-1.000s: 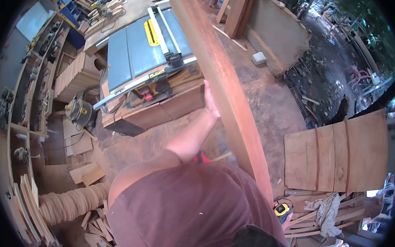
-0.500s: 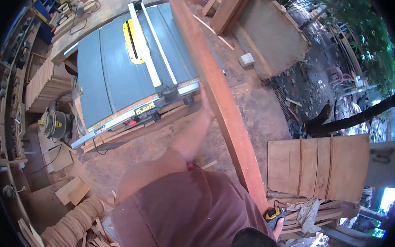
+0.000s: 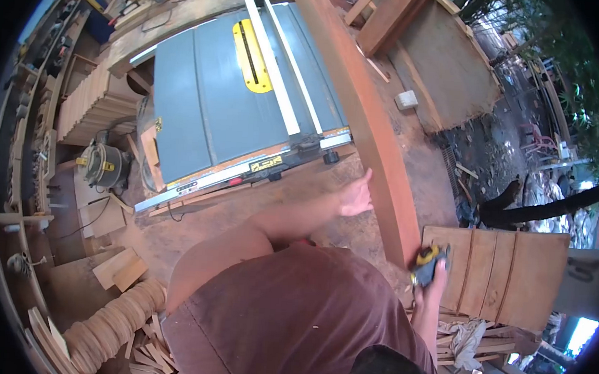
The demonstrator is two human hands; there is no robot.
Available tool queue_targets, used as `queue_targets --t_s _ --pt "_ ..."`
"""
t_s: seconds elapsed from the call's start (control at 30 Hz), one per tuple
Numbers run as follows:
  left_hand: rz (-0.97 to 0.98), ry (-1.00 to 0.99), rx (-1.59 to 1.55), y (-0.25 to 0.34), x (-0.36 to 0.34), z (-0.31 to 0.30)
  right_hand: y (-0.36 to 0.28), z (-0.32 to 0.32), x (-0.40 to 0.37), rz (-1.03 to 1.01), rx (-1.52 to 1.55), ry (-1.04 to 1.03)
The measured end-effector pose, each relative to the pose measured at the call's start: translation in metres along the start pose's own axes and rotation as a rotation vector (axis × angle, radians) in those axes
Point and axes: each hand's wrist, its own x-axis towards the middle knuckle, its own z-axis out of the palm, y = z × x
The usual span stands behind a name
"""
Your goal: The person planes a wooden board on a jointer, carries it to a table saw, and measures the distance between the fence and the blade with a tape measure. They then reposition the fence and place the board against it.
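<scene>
A long reddish wooden plank (image 3: 369, 116) runs from the top of the view down past the right side of the table saw (image 3: 240, 87). My left hand (image 3: 355, 197) presses flat against the plank's left face near its lower end, fingers apart. My right hand (image 3: 432, 281) is at the plank's near end, closed around a yellow and black tape measure (image 3: 429, 260). The saw has a grey top, a yellow insert and a white rip fence (image 3: 279, 69).
A panel of joined boards (image 3: 497, 267) lies at the right. A shop vacuum (image 3: 102, 165) and a corrugated hose (image 3: 109, 323) sit at the left, with offcuts on the floor and shelves of tools along the left wall. Rags lie on scrap at the lower right.
The plank has moved forward alongside the saw. My left hand slid down to its lower part. My right hand with the tape measure rose to the plank's near end.
</scene>
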Motion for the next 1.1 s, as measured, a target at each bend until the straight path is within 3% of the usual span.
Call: queue_targets --t_s 0.07,0.13,0.17,0.2,0.27,0.3,0.37,0.4,0.47,0.5,0.57,0.6,0.63,0.67,0.73,0.77,0.8,0.87,0.9,0.97,1.0,1.07,1.1 --pt "-0.214 0.108 0.136 -0.008 -0.018 0.002 0.0 0.032 0.023 0.024 0.049 -0.062" --pt "-0.303 0.174 0.263 -0.023 -0.043 0.003 0.007 0.044 0.041 0.04 0.119 -0.119" --pt "-0.403 0.225 0.374 -0.032 -0.057 0.004 0.007 0.05 0.042 -0.068 0.032 -0.134" --pt "-0.395 0.246 0.38 -0.034 -0.078 0.014 0.008 0.052 0.038 -0.175 -0.055 -0.148" --pt "-0.346 0.218 0.802 -0.029 -0.126 0.035 0.012 0.053 0.015 -0.243 -0.075 -0.089" --pt "-0.345 0.235 0.807 -0.032 -0.146 0.044 0.014 0.051 -0.002 -0.345 -0.033 -0.138" --pt "-0.005 0.199 0.941 -0.038 -0.181 0.063 0.03 0.054 -0.031 -0.476 0.017 -0.2" --pt "-0.015 0.208 0.946 -0.039 -0.192 0.084 0.038 0.06 -0.044 -0.466 0.028 -0.197" --pt "0.357 0.124 1.056 -0.037 -0.212 0.132 0.049 0.079 -0.07 -0.337 -0.247 -0.368" --pt "0.344 0.125 1.056 -0.037 -0.216 0.146 0.051 0.099 -0.084 -0.329 -0.343 -0.409" --pt "0.615 0.092 1.577 -0.033 -0.217 0.163 0.064 0.132 -0.092 -0.351 -0.521 -0.465" --pt "0.609 0.081 1.57 -0.028 -0.22 0.16 0.074 0.141 -0.092 -0.377 -0.604 -0.478" --pt "0.502 0.193 1.491 -0.019 -0.222 0.153 0.074 0.146 -0.093 -0.376 -0.611 -0.464" --pt "0.397 0.299 1.408 -0.008 -0.224 0.144 0.069 0.153 -0.095 -0.198 -0.489 -0.557" --pt "0.171 0.349 0.867 0.021 -0.232 0.122 0.058 0.175 -0.093 0.159 -0.228 -0.723" --pt "0.13 0.342 0.695 0.036 -0.241 0.115 0.052 0.183 -0.081 -0.215 -0.699 -0.835" --pt "0.084 0.34 0.514 0.047 -0.25 0.108 0.05 0.201 -0.084 -0.191 -0.708 -0.821" --pt "0.095 0.443 0.376 0.067 -0.26 0.093 0.055 0.245 -0.093 -0.882 -1.311 -0.626" --pt "0.028 0.452 0.255 0.085 -0.271 0.095 0.068 0.267 -0.086 -0.856 -1.322 -0.626" --pt "0.043 0.282 0.233 0.121 -0.291 0.091 0.093 0.316 -0.07 -0.965 -1.029 -0.826" --pt "0.055 0.213 0.228 0.143 -0.305 0.081 0.102 0.339 -0.068 -0.949 -1.03 -0.813" --pt "0.046 0.273 0.296 0.185 -0.338 0.062 0.113 0.381 -0.063 -0.228 -0.627 -0.745" --pt "0.162 0.322 0.93 0.203 -0.348 0.048 0.13 0.402 -0.059 -0.209 -0.671 -0.593"
